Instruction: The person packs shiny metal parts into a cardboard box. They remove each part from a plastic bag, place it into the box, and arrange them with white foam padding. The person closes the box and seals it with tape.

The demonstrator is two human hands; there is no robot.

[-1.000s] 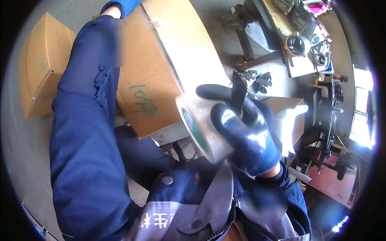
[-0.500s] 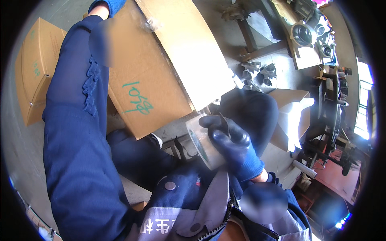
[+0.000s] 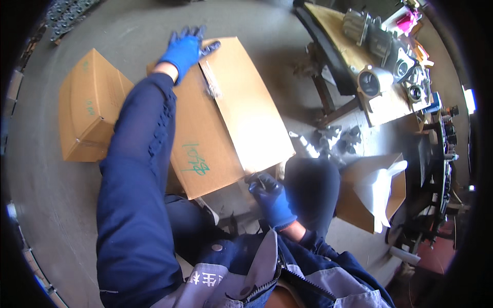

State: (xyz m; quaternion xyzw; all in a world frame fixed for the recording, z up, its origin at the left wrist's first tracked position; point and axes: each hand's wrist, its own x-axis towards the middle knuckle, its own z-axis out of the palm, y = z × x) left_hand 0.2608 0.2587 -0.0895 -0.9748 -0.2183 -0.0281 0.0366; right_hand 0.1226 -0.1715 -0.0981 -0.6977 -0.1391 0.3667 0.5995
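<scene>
A closed cardboard box (image 3: 208,123) with green handwriting stands in front of me. A strip of clear tape (image 3: 210,82) shows on the far part of its top seam. My left hand (image 3: 184,54), in a blue glove with dark fingers, reaches over the far end; its fingers are stretched out and the thumb lies along the box top. Close to the box's near end, by the seam, is my right hand (image 3: 269,197), similarly gloved. Its fingers are curled together, and whatever they may hold is too small to make out.
Another closed cardboard box (image 3: 87,108) stands on the floor at left. To the right is an open box (image 3: 364,205) with white wrapping (image 3: 375,195). Metal castings (image 3: 375,79) crowd a workbench (image 3: 328,31); more metal parts (image 3: 339,138) lie on the floor below.
The view has shifted, bringing my whole left hand into sight. My right hand has moved to the box's near edge. The tape roll it held is out of sight.
</scene>
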